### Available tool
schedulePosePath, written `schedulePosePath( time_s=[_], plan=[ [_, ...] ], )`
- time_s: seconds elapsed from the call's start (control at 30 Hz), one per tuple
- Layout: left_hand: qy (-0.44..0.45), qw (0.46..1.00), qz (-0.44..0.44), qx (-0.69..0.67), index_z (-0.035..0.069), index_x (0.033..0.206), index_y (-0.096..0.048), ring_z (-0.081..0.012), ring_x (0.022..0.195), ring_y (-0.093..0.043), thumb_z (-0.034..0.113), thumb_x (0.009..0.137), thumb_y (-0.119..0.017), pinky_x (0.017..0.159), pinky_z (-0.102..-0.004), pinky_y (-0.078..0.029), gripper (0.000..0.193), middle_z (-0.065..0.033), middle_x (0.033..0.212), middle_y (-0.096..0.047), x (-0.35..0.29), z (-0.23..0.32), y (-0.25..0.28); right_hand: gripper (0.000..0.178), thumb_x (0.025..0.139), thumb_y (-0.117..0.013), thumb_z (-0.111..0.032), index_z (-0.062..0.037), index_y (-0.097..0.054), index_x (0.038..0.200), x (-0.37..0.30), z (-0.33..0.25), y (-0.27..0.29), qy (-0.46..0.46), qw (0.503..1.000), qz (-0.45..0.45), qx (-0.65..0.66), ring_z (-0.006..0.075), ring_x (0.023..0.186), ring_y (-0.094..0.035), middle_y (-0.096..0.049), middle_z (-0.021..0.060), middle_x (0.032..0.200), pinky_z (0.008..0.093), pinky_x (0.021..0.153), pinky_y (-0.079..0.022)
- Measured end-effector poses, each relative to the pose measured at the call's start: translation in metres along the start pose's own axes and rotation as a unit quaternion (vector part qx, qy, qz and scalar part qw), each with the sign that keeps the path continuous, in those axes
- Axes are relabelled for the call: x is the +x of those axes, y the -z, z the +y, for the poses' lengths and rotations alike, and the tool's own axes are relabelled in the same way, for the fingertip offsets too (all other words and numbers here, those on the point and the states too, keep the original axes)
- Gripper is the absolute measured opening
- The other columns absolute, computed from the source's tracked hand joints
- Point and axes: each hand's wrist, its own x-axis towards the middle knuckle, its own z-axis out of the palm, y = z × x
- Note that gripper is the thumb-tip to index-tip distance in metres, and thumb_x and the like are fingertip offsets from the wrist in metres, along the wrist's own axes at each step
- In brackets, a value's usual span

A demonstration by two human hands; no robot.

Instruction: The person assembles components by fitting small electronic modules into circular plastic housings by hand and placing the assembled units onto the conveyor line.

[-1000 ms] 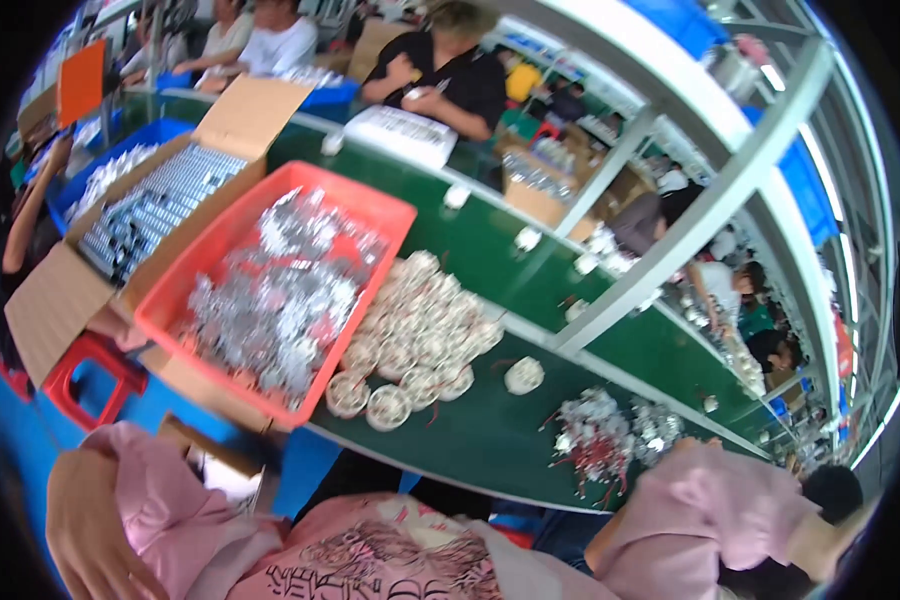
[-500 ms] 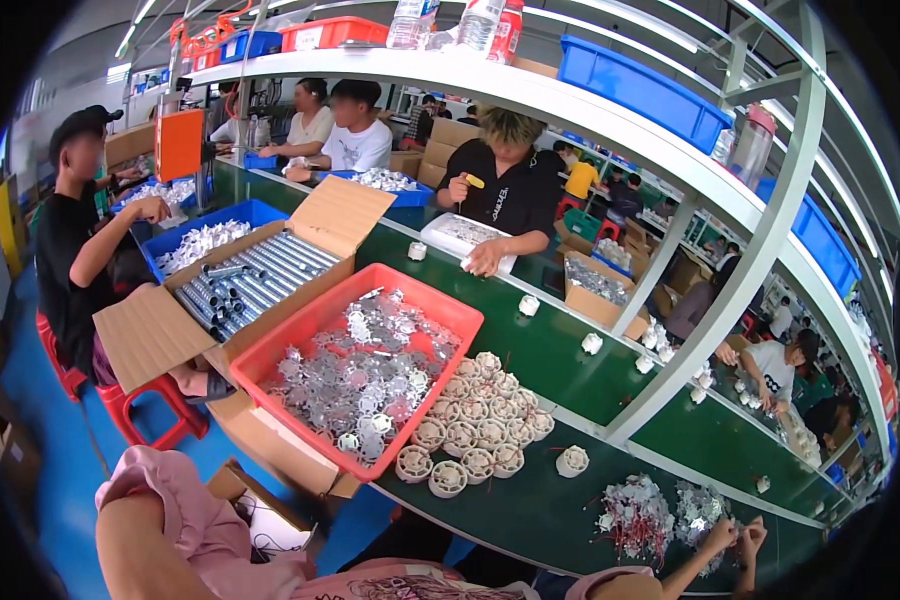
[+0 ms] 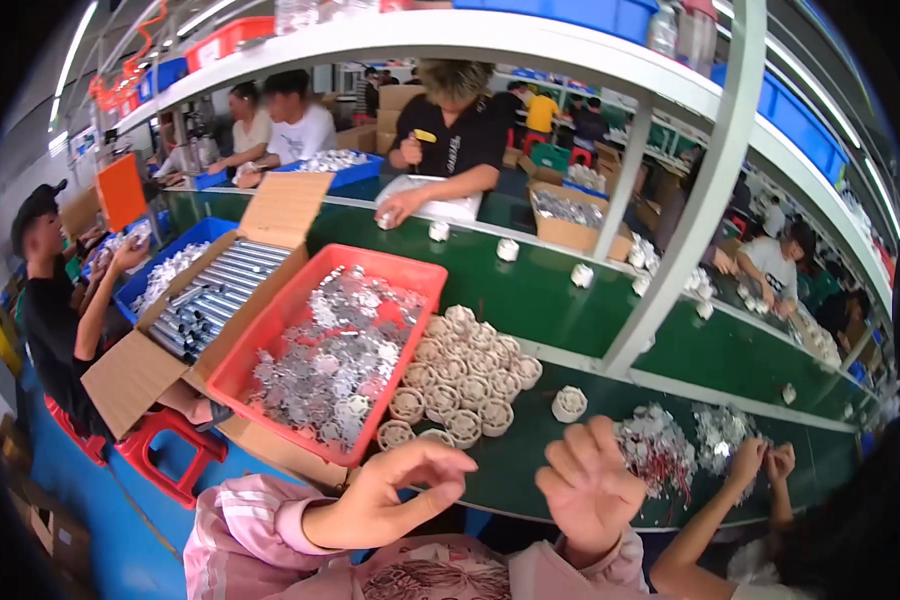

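My left hand (image 3: 395, 495) is raised in front of the table edge, thumb and fingers curved with a gap between them and nothing held. To its right, my right hand (image 3: 592, 485) is up with its palm showing, fingers loosely bent and empty. Beyond my hands, round cream plastic parts with ribbed openings (image 3: 460, 375) are heaped together on the green table. One such cream part (image 3: 569, 404) stands alone just past my right fingertips. A red tray (image 3: 232, 375) full of flat silver metal plates (image 3: 340, 350) lies beyond my left hand.
Right of my hand lie a pile of plates with red wires (image 3: 655, 450) and a silver pile (image 3: 720, 432), where a co-worker's hands (image 3: 760, 462) work. An open carton of metal tubes (image 3: 210, 300) stands left. A white post (image 3: 692, 210) rises from the table; a co-worker sits opposite.
Both my hands have come up into view over the near table edge. The view has shifted, so the table contents sit further left. The co-worker at left has both hands raised together.
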Motion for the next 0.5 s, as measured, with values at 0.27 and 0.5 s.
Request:
schedulePosePath(
  time_s=[0.27, 0.5],
  plan=[
    [-0.180, 0.981, 0.018, 0.071, -0.002, 0.110, -0.057, -0.0134, 0.071, -0.055, -0.005, 0.073, -0.074, 0.059, -0.0247, -0.047, 0.041, -0.0117, 0.090, -0.057, 0.029, -0.012, -0.043, 0.034, 0.071, -0.050, 0.001, -0.0113, -0.041, 0.101, 0.006, 0.001, 0.000, -0.112, 0.993, -0.023, 0.039, 0.0154, 0.072, -0.042, -0.044, 0.0020, 0.078, 0.0308, 0.063, -0.035],
    [-0.218, 0.964, 0.053, 0.145, -0.001, 0.099, -0.062, -0.0142, 0.065, -0.053, -0.003, 0.069, -0.076, 0.054, -0.0237, -0.041, 0.033, -0.0112, 0.088, -0.056, 0.045, -0.021, -0.051, 0.033, 0.074, -0.052, 0.003, -0.0106, -0.038, 0.101, 0.005, 0.000, 0.021, -0.116, 0.993, 0.003, 0.036, 0.0182, 0.075, -0.043, -0.048, 0.0064, 0.083, 0.0323, 0.066, -0.036]
  ],
)
